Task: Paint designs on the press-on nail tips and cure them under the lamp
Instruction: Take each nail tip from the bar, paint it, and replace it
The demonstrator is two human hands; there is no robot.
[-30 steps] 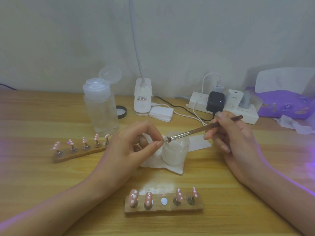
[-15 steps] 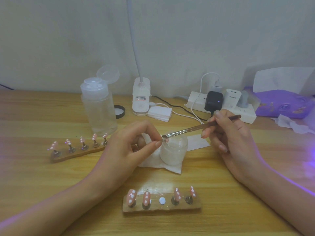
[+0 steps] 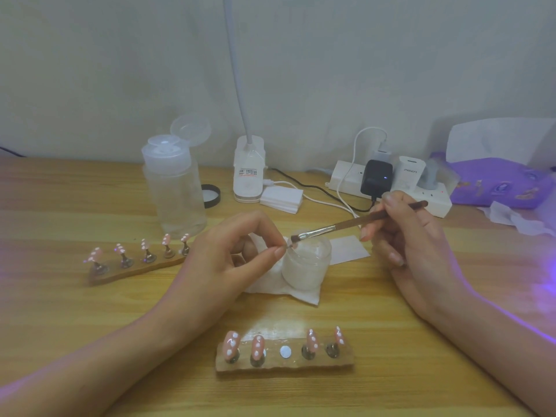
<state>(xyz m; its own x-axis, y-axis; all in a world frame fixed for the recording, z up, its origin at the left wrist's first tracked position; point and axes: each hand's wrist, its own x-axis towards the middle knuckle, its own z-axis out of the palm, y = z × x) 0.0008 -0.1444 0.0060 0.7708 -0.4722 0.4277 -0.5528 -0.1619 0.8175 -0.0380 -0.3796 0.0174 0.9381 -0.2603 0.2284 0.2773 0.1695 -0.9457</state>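
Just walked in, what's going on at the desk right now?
The right hand holds a brush, its bristles meeting a small piece pinched in the left hand, just over an open frosted jar on a tissue. The piece is too small to identify. The near holder carries four painted nail tips with its middle spot bare; the far holder carries five.

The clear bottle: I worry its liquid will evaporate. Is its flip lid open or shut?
Open. On the clear bottle, the flip lid stands tilted up and back, leaving the white top uncovered.
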